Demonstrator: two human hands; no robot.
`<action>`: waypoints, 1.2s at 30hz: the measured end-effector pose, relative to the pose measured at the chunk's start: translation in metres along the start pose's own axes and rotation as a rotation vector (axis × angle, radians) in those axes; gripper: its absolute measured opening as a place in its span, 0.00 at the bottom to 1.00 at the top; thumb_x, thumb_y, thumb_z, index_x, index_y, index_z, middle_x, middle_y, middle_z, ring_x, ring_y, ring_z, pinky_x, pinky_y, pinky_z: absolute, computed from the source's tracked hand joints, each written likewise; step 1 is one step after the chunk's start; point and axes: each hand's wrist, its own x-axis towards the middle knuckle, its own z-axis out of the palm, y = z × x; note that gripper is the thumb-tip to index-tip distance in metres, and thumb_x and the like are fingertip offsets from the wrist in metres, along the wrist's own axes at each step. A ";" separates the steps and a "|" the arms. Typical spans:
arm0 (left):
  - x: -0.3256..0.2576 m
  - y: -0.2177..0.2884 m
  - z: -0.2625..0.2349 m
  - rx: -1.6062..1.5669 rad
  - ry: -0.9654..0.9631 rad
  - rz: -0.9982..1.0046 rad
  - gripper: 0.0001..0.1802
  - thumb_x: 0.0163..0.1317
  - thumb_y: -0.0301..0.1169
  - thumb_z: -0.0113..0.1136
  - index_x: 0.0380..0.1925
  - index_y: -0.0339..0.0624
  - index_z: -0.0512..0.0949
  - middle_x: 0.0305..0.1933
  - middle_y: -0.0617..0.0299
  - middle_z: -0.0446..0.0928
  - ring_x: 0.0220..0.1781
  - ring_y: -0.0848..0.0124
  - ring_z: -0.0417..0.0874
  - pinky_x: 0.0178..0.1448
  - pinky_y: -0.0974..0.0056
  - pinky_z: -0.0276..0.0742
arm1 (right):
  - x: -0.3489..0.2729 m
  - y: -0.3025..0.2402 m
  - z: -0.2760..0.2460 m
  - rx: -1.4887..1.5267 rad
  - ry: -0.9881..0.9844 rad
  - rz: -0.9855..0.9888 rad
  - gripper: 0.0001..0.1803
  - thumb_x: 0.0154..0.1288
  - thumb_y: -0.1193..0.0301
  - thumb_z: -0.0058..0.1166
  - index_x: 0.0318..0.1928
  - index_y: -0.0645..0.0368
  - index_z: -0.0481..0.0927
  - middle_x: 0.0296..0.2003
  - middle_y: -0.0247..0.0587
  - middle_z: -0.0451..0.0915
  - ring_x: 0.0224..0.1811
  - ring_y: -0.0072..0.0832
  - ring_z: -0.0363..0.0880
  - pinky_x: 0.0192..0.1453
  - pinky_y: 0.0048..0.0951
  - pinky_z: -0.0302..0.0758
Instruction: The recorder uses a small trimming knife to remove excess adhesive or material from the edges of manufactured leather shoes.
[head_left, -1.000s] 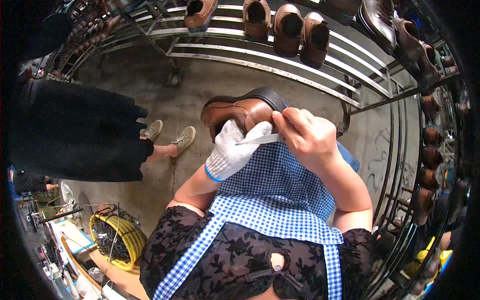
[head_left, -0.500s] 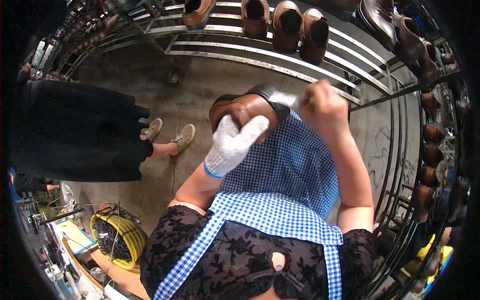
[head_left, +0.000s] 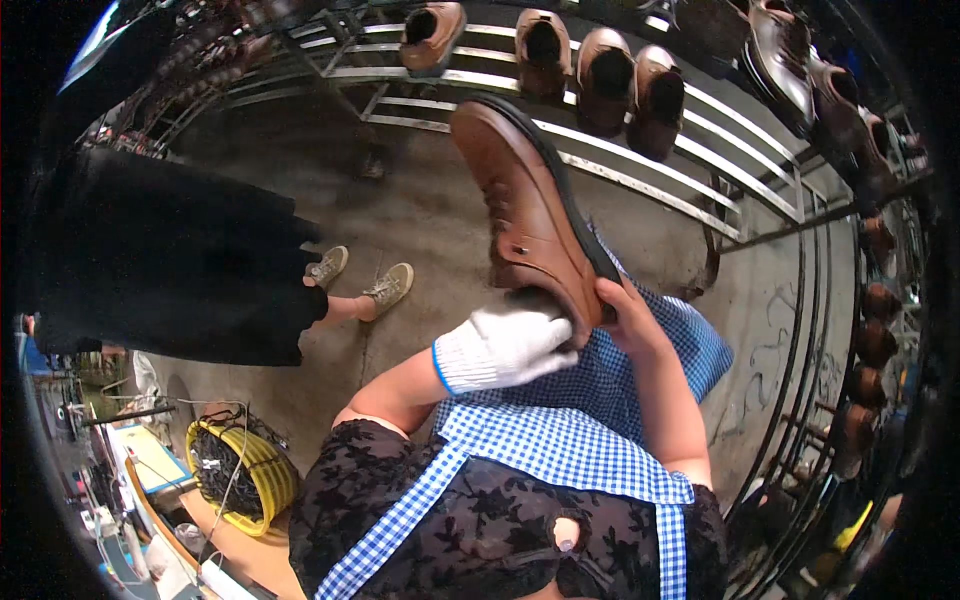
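While holding a brown shoe [head_left: 548, 232] up in the air before the checked apron [head_left: 560, 440], tilts its toe toward the near edge of the metal rack [head_left: 660, 198] of more brown shoes [head_left: 603, 85]. Grips the sole's edge by the heel with the closed fingers of the bare right hand [head_left: 636, 325]. Has the gloved left hand [head_left: 505, 348] at the shoe's opening, too blurred to tell how far open or whether holding. Leaves room over the grey floor [head_left: 400, 215] toward a person in black [head_left: 170, 260] at left.
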 end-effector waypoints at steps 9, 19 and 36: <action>0.017 -0.035 -0.038 -0.971 1.025 -0.190 0.32 0.61 0.31 0.67 0.64 0.38 0.66 0.64 0.54 0.69 0.64 0.66 0.72 0.68 0.63 0.68 | -0.025 0.056 -0.022 0.344 -0.254 -0.032 0.37 0.62 0.53 0.58 0.65 0.62 0.67 0.56 0.45 0.77 0.54 0.33 0.79 0.57 0.33 0.77; 0.022 -0.026 -0.047 -0.773 0.561 -0.317 0.35 0.41 0.27 0.77 0.53 0.36 0.77 0.53 0.58 0.79 0.56 0.69 0.78 0.62 0.64 0.72 | -0.037 -0.026 -0.007 -0.551 0.266 -0.679 0.13 0.64 0.75 0.61 0.48 0.65 0.82 0.28 0.27 0.73 0.29 0.15 0.67 0.33 0.19 0.66; 0.026 -0.013 -0.046 -0.605 0.310 -0.312 0.32 0.46 0.33 0.78 0.53 0.36 0.77 0.48 0.55 0.83 0.50 0.70 0.83 0.57 0.66 0.77 | -0.075 -0.091 0.044 -1.320 0.122 -0.995 0.26 0.57 0.78 0.62 0.54 0.36 0.83 0.26 0.32 0.72 0.22 0.26 0.75 0.23 0.27 0.73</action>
